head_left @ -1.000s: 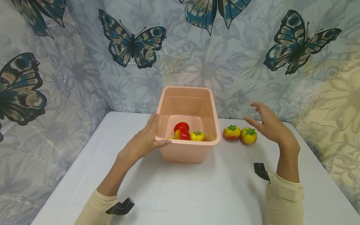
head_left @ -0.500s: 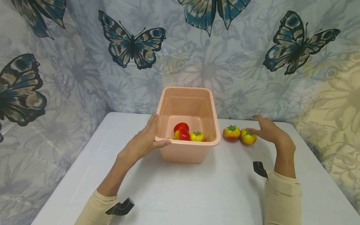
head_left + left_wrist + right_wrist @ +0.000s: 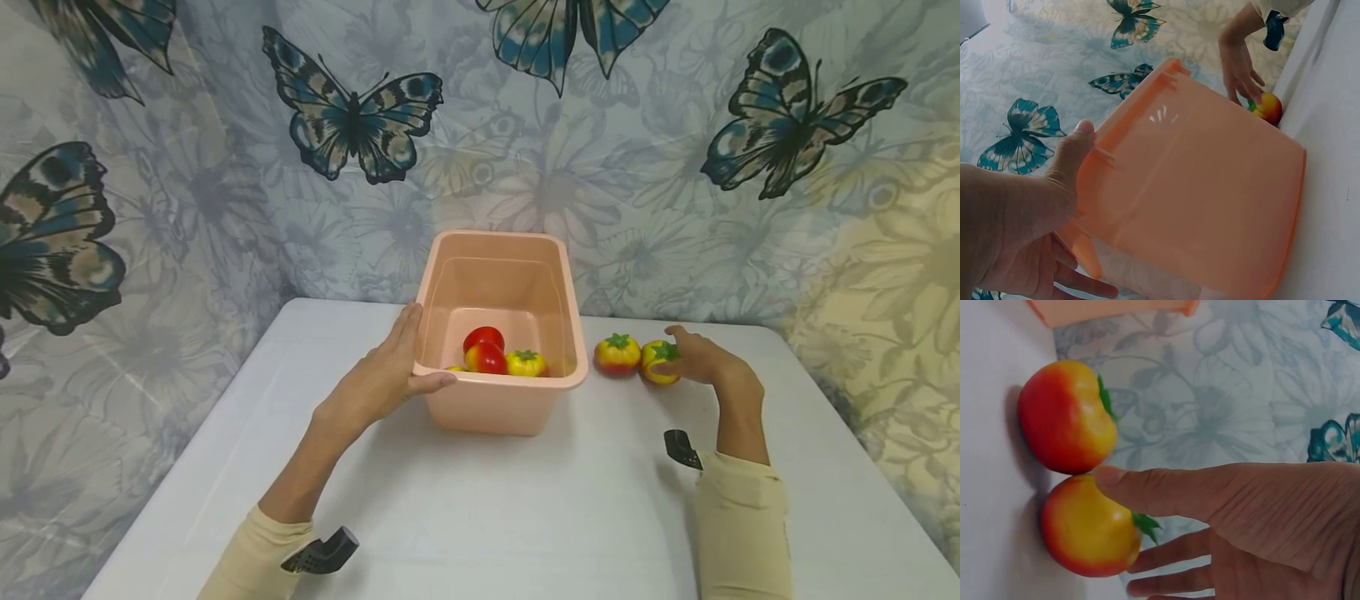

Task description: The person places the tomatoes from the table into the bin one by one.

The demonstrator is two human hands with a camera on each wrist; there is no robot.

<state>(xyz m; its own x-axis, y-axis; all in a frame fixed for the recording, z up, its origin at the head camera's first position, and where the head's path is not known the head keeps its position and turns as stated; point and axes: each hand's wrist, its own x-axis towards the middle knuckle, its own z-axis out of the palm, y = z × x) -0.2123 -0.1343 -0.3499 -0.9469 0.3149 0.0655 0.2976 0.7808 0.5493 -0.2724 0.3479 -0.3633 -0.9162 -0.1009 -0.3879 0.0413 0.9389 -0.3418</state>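
A peach-coloured plastic bin (image 3: 495, 404) stands on the white table. At its near left corner, my left hand (image 3: 378, 375) grips the rim, thumb on the near side and fingers along the left wall. Several red and yellow fruits lie inside, among them a yellow tomato (image 3: 527, 363) with a green top. To the right of the bin, two yellow-red tomatoes sit side by side. My right hand (image 3: 705, 360) is at the right-hand tomato (image 3: 1088, 528), its thumb over the near side and its fairly straight fingers beyond. The left-hand tomato (image 3: 617, 356) touches its neighbour.
A cloth wall (image 3: 555, 167) printed with butterflies and flowers rises behind the table (image 3: 480, 517). The bin's right wall stands close beside the left-hand tomato. Each sleeve carries a black wrist device (image 3: 322, 552).
My right hand has come down and to the left, from above the table to the right-hand tomato. My left hand and the bin have stayed put.
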